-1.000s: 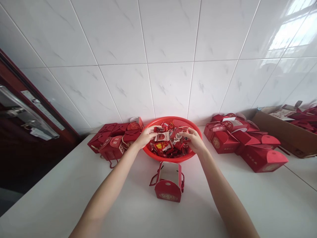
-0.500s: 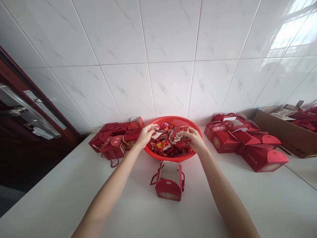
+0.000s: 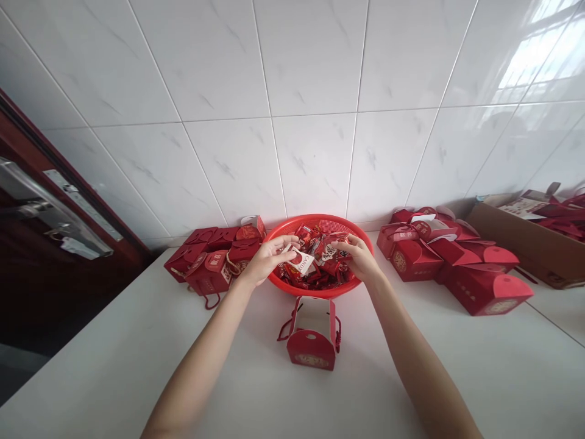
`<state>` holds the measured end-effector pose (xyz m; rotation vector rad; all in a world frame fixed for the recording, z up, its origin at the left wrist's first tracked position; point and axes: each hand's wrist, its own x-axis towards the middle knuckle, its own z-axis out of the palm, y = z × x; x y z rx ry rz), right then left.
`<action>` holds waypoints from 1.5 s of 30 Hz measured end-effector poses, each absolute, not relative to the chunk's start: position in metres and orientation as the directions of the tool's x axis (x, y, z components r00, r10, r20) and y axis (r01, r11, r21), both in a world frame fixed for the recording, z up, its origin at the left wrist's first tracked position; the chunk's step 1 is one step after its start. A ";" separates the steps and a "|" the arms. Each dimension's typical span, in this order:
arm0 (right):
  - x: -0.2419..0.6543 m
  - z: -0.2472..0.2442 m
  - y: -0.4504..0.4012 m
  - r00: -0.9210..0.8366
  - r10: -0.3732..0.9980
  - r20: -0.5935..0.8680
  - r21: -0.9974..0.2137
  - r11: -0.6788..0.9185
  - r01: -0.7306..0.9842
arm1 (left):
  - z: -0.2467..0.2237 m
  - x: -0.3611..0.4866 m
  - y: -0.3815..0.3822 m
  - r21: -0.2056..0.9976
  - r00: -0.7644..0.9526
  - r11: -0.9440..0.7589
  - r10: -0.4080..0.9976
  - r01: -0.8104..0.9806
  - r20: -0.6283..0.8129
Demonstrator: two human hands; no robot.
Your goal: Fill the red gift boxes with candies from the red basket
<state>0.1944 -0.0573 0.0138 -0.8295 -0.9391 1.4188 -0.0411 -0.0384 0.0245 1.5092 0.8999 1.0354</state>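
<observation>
A red plastic basket [image 3: 315, 295] full of wrapped candies stands against the wall. Over its left side, my left hand [image 3: 264, 263] pinches a candy [image 3: 303, 263] in a white and red wrapper marked "CANDY". At the right side of the basket, the fingers of my right hand [image 3: 364, 261] are closed on a red candy packet [image 3: 331, 251] with pale lettering. In front of the basket, between my forearms, an open red gift box [image 3: 311, 352] sits upright with cord handles at its sides. Its white inner wall shows, but its bottom is largely hidden.
Several closed red gift boxes [image 3: 210, 271] stand left of the basket. More red boxes [image 3: 487, 289] are grouped at the right, beside a brown cardboard carton [image 3: 525, 244] holding red items. A tiled wall [image 3: 315, 158] rises behind the white tabletop [image 3: 256, 378].
My left hand has shifted slightly, and the white and red candy in it has turned and moved right, showing more of its face. My right hand has hardly moved.
</observation>
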 end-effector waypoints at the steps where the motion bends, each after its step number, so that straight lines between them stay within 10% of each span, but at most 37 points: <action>1: 0.195 0.013 -0.057 -0.062 0.997 0.037 -0.906 0.007 -0.424 | 0.028 -0.042 -0.046 0.981 0.354 -0.190 0.920 0.031 0.167; 9: 0.196 0.009 -0.055 -0.064 0.997 0.032 -0.911 0.002 -0.413 | 0.056 -0.057 -0.091 0.915 0.273 -0.338 0.922 0.221 0.275; 19: 0.197 0.012 -0.058 -0.068 0.997 0.041 -0.916 0.011 -0.401 | 0.068 -0.048 -0.127 0.688 0.609 -0.583 0.751 0.433 0.253; 36: 0.195 0.014 -0.058 -0.075 0.992 0.101 -0.918 0.064 -0.391 | 0.068 -0.049 -0.138 0.555 0.716 -0.596 0.698 0.581 0.000; 45: 0.191 0.062 -0.108 -0.606 0.748 0.270 -0.961 0.245 -0.126 | 0.065 -0.047 -0.143 0.510 0.630 -0.462 0.744 0.726 -0.223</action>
